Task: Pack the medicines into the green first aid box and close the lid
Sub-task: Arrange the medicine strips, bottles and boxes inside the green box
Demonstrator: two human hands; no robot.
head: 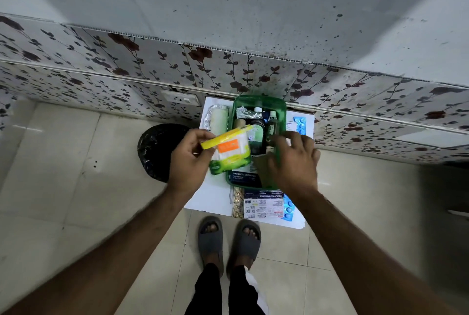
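Observation:
The green first aid box [258, 101] stands open on a white board [210, 200] on the floor, holding dark bottles [257, 132], a foil strip and a dressing pack. My left hand [187, 160] grips a yellow-and-green pack of cotton buds [231, 152] just above the box's left side. My right hand [294, 160] rests over the box's right edge, fingers curled near the bottles; whether it grips anything is hidden. Outside the box lie a white roll [218, 122], blue pill strips [300, 124], a medicated dressings box [264, 204] and a gold capsule strip [237, 201].
A black bin bag [158, 149] sits left of the board. The floral-tiled wall [228, 68] with a socket [181, 99] rises just behind the box. My feet in grey slippers [228, 238] stand on the beige floor tiles at the board's near edge.

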